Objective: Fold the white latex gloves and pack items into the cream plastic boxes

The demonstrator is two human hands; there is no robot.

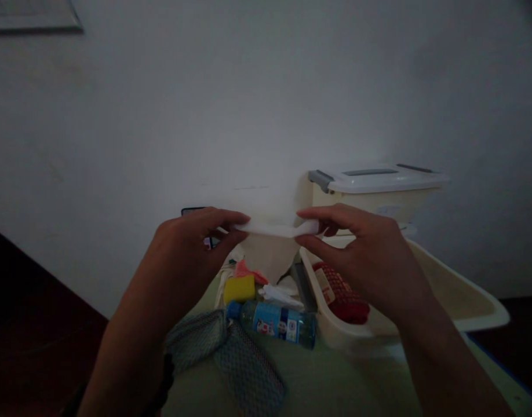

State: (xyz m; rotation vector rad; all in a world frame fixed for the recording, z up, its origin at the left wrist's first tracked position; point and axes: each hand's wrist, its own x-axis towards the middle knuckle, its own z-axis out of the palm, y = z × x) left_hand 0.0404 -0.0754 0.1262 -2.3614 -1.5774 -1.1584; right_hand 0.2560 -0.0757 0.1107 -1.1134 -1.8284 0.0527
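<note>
A thin white folded piece [272,230], cloth or paper, is stretched level between my hands, above the table and in front of the wall. My left hand [190,243] pinches its left end between thumb and fingers. On the right end, my right hand [353,237] has the same kind of pinch. A paler beige shape hangs or stands just below the strip; I cannot tell whether it belongs to it. Beneath my hands lie a yellow sponge [239,288], a clear bottle [272,324] with blue cap and label, and a grey-blue knitted cloth [248,365].
At the right stands a cream plastic basin [478,307] with a red checked item [344,292] inside. Behind it is a lidded storage box [379,179] against the wall. A coral cloth [250,271] and white crumpled pieces [281,296] lie on the green table [335,382].
</note>
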